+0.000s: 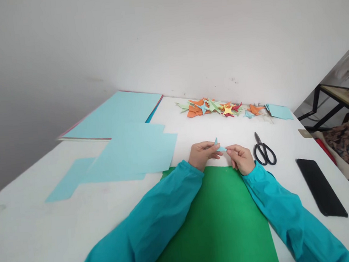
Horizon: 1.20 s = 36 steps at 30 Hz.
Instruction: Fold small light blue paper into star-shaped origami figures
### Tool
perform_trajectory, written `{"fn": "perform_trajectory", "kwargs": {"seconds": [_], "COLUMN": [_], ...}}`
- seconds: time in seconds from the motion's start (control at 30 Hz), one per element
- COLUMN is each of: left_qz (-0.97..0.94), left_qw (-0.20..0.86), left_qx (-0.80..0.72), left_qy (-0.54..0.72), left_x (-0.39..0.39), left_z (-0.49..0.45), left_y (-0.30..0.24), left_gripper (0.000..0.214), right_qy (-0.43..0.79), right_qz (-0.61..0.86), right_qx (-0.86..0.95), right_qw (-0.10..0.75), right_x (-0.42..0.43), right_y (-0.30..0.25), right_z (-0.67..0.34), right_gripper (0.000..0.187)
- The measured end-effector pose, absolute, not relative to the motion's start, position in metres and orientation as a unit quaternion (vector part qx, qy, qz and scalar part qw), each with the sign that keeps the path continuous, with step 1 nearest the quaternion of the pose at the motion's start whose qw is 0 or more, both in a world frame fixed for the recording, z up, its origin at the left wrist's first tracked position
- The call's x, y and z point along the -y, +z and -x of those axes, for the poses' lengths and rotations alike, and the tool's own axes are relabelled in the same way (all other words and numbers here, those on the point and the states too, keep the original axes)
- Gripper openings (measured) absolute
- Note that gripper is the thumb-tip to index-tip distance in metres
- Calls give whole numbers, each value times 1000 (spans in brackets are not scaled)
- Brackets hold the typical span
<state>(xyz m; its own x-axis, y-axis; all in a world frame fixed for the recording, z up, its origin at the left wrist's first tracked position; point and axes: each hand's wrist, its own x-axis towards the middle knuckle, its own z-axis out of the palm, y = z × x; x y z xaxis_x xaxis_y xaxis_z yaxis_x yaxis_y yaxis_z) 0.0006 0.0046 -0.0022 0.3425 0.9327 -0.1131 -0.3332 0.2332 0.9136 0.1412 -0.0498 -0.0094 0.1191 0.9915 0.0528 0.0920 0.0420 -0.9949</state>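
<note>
A small piece of folded light-blue paper (pixel 221 148) is held up between my two hands, with pointed tips showing. My left hand (pixel 203 153) pinches its left side, fingers closed around it. At the other end, the thumb and fingertips of my right hand (pixel 240 157) grip the right tip. Both hands are just over the far edge of a green sheet (pixel 222 220) lying on the table. Part of the folded paper is hidden by the left fingers.
Light-blue sheets (pixel 130 155) and a larger stack (pixel 114 111) lie left. Folded paper pieces (pixel 210 106) line the wall, beside small blue squares (pixel 279 111). Black-handled scissors (pixel 264 151) and a flat black object (pixel 321 187) lie right on the white table (pixel 64 234).
</note>
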Motion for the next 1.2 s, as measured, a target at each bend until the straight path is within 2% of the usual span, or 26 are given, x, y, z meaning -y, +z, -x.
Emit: {"fn": "perform_trajectory", "kwargs": {"seconds": [0.13,0.27,0.47,0.77,1.0,1.2], "left_qz": [-435,-503,-591,-606,-503,-433], "left_qw": [720,703,606,573,636,679], "left_qx": [-340,-312,-296,-285,-315,-355], "left_qy": [420,394,442,473,494,475], "left_x": [-6,-6,-6,-6,-11,-11], "left_z": [1,1,0,-1,0,-3], "left_y": [-2,-5,-6,-8,-11,-9], "left_gripper": [26,25,17,11,15,25], "right_qy": [435,424,423,389,376,447], "right_qz": [544,519,514,515,531,529], "right_qx": [467,505,527,596,615,498], "right_qw": [545,544,529,478,445,522], "right_x": [51,49,50,52,53,51], "right_y": [-7,-10,-14,-12,-11,-5], "right_z": [-139,-138,-139,-140,-140,-139], "right_gripper": [32,31,27,20,22,27]}}
